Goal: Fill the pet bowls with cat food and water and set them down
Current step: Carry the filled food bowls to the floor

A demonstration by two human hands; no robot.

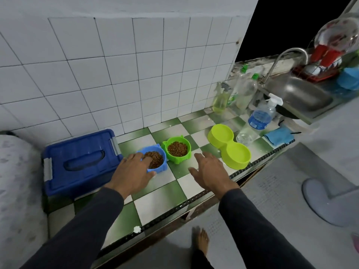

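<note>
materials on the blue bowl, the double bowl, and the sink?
Blue bowl: looks like moulded plastic, opaque, uniform colour, soft sheen on the rim. Lime double bowl: probably the same kind of plastic, one-piece, smooth semi-gloss. Sink: looks like stainless steel, grey brushed surface with dull reflections.

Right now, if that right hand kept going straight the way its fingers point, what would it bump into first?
Probably the green bowl of kibble: the right hand points up-left toward it, with bare counter between. Depth is hard to judge.
</note>
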